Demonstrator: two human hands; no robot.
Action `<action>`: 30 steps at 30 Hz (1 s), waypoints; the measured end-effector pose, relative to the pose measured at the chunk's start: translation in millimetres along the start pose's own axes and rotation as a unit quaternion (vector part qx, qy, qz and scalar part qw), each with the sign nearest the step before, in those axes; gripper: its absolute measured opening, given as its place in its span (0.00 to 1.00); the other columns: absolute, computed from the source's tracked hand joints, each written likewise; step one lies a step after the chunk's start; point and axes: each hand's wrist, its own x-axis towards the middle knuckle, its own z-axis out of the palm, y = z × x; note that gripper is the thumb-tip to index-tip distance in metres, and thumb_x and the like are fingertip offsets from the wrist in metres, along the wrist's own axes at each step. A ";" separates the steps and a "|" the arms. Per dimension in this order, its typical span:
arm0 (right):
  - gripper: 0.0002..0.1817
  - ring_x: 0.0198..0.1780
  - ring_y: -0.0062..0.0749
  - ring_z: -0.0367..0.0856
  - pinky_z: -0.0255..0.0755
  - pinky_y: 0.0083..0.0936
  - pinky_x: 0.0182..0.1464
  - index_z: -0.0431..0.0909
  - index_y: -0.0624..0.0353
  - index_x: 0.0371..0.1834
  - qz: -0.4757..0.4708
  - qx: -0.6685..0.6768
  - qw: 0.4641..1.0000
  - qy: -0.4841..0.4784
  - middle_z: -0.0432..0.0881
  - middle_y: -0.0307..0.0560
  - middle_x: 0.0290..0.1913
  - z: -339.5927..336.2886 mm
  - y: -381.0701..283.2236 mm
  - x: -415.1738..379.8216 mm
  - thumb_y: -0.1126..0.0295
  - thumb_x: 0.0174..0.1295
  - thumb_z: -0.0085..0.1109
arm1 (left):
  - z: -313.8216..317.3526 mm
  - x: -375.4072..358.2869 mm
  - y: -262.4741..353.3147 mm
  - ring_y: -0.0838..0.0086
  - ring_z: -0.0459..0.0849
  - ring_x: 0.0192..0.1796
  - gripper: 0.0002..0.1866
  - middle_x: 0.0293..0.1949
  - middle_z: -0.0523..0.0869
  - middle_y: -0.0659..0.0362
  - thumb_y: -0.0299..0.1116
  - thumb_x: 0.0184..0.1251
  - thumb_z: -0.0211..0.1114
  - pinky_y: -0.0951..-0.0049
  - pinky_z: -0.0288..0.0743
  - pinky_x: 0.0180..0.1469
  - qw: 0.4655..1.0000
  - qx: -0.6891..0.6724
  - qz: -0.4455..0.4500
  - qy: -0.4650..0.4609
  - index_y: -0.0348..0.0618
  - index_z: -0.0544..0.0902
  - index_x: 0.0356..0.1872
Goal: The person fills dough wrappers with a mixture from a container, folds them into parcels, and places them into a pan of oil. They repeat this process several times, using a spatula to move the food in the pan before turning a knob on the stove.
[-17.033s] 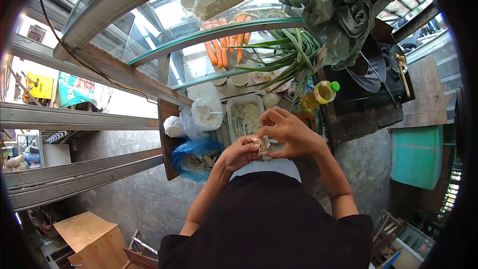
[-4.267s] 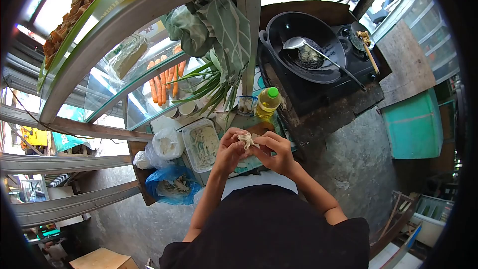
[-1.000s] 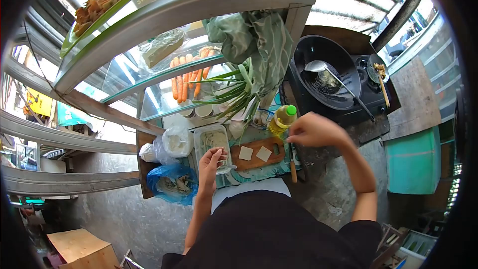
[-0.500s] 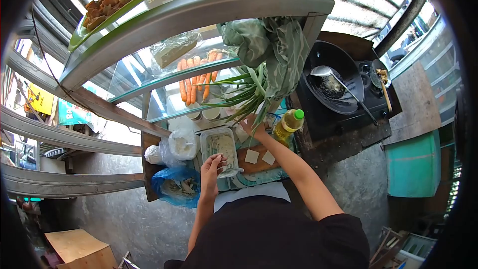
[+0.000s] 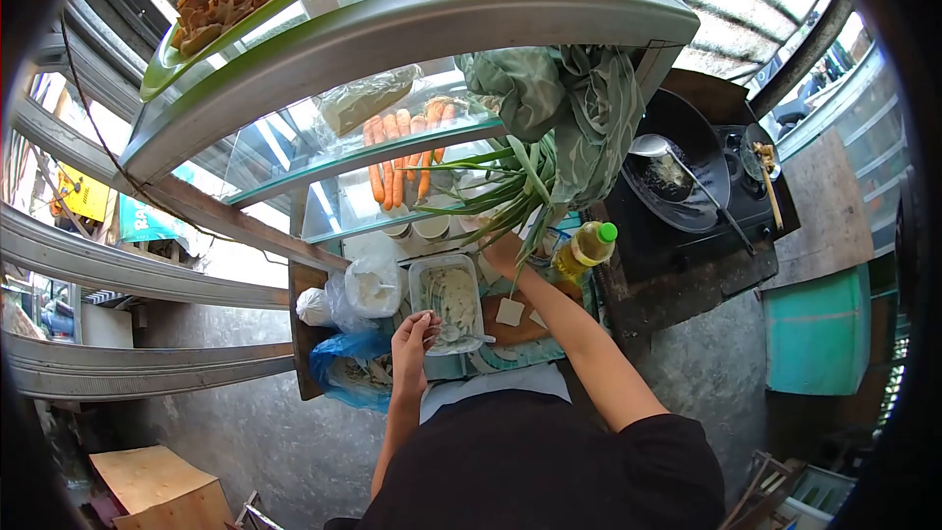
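My left hand (image 5: 412, 339) is closed in a pinch at the near left edge of a clear plastic tub (image 5: 451, 299) with pale batter-like stuff in it; what the fingertips hold, if anything, is too small to make out. Beyond the tub, my right hand (image 5: 504, 249) reaches in under the drooping green leaves of a bunch of scallions (image 5: 510, 186). The leaves cover its fingers. Below my right forearm, a white square piece (image 5: 509, 311) lies on a brown wooden board (image 5: 515, 332), and a second one is partly hidden by the arm.
A bottle of yellow oil (image 5: 583, 250) stands right of my right hand. Further right, a black wok (image 5: 677, 172) with a ladle (image 5: 692, 177) sits on a stove. Carrots (image 5: 392, 162) lie in the glass case. A white tub (image 5: 375, 287) and blue plastic bag (image 5: 348, 368) are at left.
The view has shifted, so the counter sits further right. My left hand stays pinched near the tub. My right hand remains under the scallions, and its forearm now covers more of the second white square.
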 end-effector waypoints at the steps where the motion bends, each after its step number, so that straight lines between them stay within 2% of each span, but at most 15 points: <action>1: 0.13 0.28 0.46 0.79 0.73 0.39 0.30 0.79 0.60 0.23 0.004 -0.006 1.000 0.000 0.79 0.52 0.24 -0.2 -1.3 1.5 0.61 0.53 0.55 | 0.1 0.3 0.1 0.85 0.76 0.35 0.10 0.34 0.82 0.64 0.36 0.65 0.57 0.85 0.66 0.39 1.000 0.000 0.000 0.000 0.43 0.79 0.41; 8: 0.11 0.26 0.48 0.78 0.72 0.40 0.30 0.77 0.61 0.27 0.021 0.027 0.999 -0.033 0.78 0.52 0.22 -15.0 2.6 0.9 0.64 0.55 0.52 | 2.2 6.5 -1.4 0.84 0.76 0.36 0.10 0.36 0.82 0.64 0.36 0.65 0.56 0.83 0.66 0.39 1.000 0.017 -0.005 -0.024 0.43 0.79 0.42; 10: 0.10 0.26 0.47 0.77 0.71 0.38 0.29 0.77 0.61 0.27 -0.044 0.020 0.999 0.021 0.78 0.52 0.22 -21.3 3.0 -2.8 0.65 0.55 0.54 | 5.8 8.1 -2.7 0.83 0.76 0.36 0.10 0.36 0.81 0.64 0.35 0.65 0.56 0.82 0.67 0.40 0.999 0.026 -0.010 -0.033 0.43 0.78 0.42; 11: 0.10 0.26 0.47 0.77 0.71 0.38 0.29 0.77 0.61 0.27 -0.041 0.019 0.999 0.021 0.78 0.52 0.22 -23.7 2.1 -5.1 0.65 0.55 0.54 | 8.1 10.5 -3.7 0.83 0.76 0.36 0.10 0.36 0.81 0.63 0.35 0.65 0.56 0.82 0.67 0.40 0.999 0.025 -0.010 -0.044 0.42 0.78 0.42; 13: 0.08 0.23 0.45 0.76 0.68 0.35 0.26 0.77 0.61 0.27 -0.140 0.115 0.969 0.165 0.77 0.51 0.22 -42.8 -10.3 -10.1 0.67 0.52 0.58 | 12.4 18.1 -7.6 0.83 0.76 0.37 0.10 0.36 0.81 0.63 0.36 0.65 0.56 0.82 0.68 0.41 0.998 0.024 -0.013 -0.057 0.42 0.78 0.42; 14: 0.08 0.23 0.45 0.76 0.68 0.35 0.26 0.77 0.61 0.27 -0.138 0.113 0.970 0.165 0.77 0.51 0.22 -55.8 -16.7 -14.9 0.67 0.52 0.58 | 14.4 24.0 -10.8 0.82 0.77 0.37 0.11 0.37 0.81 0.63 0.35 0.65 0.56 0.82 0.68 0.42 0.996 0.005 -0.031 -0.080 0.41 0.78 0.43; 16: 0.06 0.19 0.36 0.72 0.64 0.30 0.23 0.77 0.62 0.28 -0.112 0.151 0.977 0.097 0.75 0.48 0.21 -88.5 -35.5 -30.8 0.71 0.49 0.61 | 21.4 32.8 -14.0 0.81 0.77 0.38 0.12 0.38 0.81 0.62 0.35 0.65 0.56 0.81 0.69 0.43 0.993 -0.014 -0.053 -0.103 0.40 0.77 0.44; 18: 0.06 0.19 0.36 0.71 0.64 0.29 0.23 0.77 0.61 0.28 -0.074 0.180 0.979 0.065 0.74 0.48 0.22 -124.8 -58.7 -51.4 0.72 0.48 0.62 | 31.9 39.0 -15.8 0.80 0.78 0.40 0.13 0.42 0.81 0.61 0.36 0.67 0.54 0.81 0.70 0.45 0.974 -0.106 -0.137 -0.144 0.39 0.76 0.47; 19: 0.07 0.19 0.36 0.69 0.63 0.29 0.23 0.77 0.60 0.29 -0.037 0.210 0.976 0.036 0.73 0.48 0.23 -134.7 -64.9 -62.0 0.72 0.47 0.62 | 37.8 40.8 -16.8 0.80 0.78 0.40 0.13 0.42 0.81 0.61 0.36 0.67 0.54 0.81 0.70 0.45 0.974 -0.106 -0.140 -0.145 0.39 0.76 0.47; 20: 0.08 0.17 0.28 0.64 0.59 0.23 0.21 0.78 0.61 0.30 -0.040 0.234 0.970 0.047 0.68 0.44 0.21 -136.6 -65.6 -71.0 0.74 0.45 0.64 | 43.9 42.2 -17.8 0.80 0.79 0.40 0.15 0.43 0.81 0.60 0.36 0.67 0.54 0.81 0.72 0.44 0.960 -0.144 -0.166 -0.175 0.40 0.74 0.50; 21: 0.08 0.17 0.28 0.64 0.59 0.23 0.21 0.78 0.61 0.30 -0.036 0.234 0.970 0.047 0.68 0.44 0.21 -143.5 -67.9 -78.6 0.74 0.45 0.64 | 46.7 41.9 -19.8 0.79 0.80 0.41 0.16 0.44 0.80 0.60 0.36 0.67 0.54 0.81 0.73 0.43 0.943 -0.180 -0.192 -0.205 0.40 0.72 0.52; 23: 0.07 0.17 0.17 0.62 0.55 0.16 0.19 0.78 0.64 0.29 -0.070 0.271 0.960 0.021 0.68 0.39 0.20 -163.7 -74.6 -89.7 0.76 0.47 0.64 | 47.7 43.5 -28.1 0.79 0.80 0.41 0.17 0.44 0.80 0.60 0.36 0.67 0.54 0.82 0.75 0.41 0.930 -0.192 -0.211 -0.229 0.41 0.70 0.54; 24: 0.07 0.17 0.17 0.62 0.55 0.16 0.19 0.78 0.64 0.29 -0.066 0.270 0.960 0.023 0.68 0.39 0.20 -169.4 -76.1 -93.2 0.76 0.47 0.64 | 49.0 45.0 -33.2 0.80 0.80 0.41 0.19 0.43 0.80 0.60 0.36 0.67 0.54 0.83 0.77 0.39 0.917 -0.206 -0.228 -0.253 0.41 0.68 0.56; 28: 0.07 0.18 0.15 0.61 0.54 0.15 0.19 0.78 0.63 0.31 -0.056 0.286 0.956 0.029 0.67 0.36 0.21 -188.7 -79.6 -104.2 0.77 0.48 0.64 | 58.6 42.6 -45.4 0.80 0.80 0.40 0.19 0.42 0.79 0.61 0.34 0.68 0.53 0.84 0.79 0.36 0.897 -0.237 -0.225 -0.299 0.42 0.67 0.57; 30: 0.08 0.18 0.15 0.60 0.54 0.15 0.19 0.78 0.62 0.31 -0.046 0.290 0.955 0.032 0.67 0.35 0.21 -196.8 -79.6 -107.3 0.77 0.47 0.65 | 66.3 35.8 -43.3 0.81 0.80 0.40 0.18 0.42 0.78 0.61 0.32 0.68 0.52 0.84 0.79 0.38 0.894 -0.241 -0.185 -0.328 0.43 0.67 0.57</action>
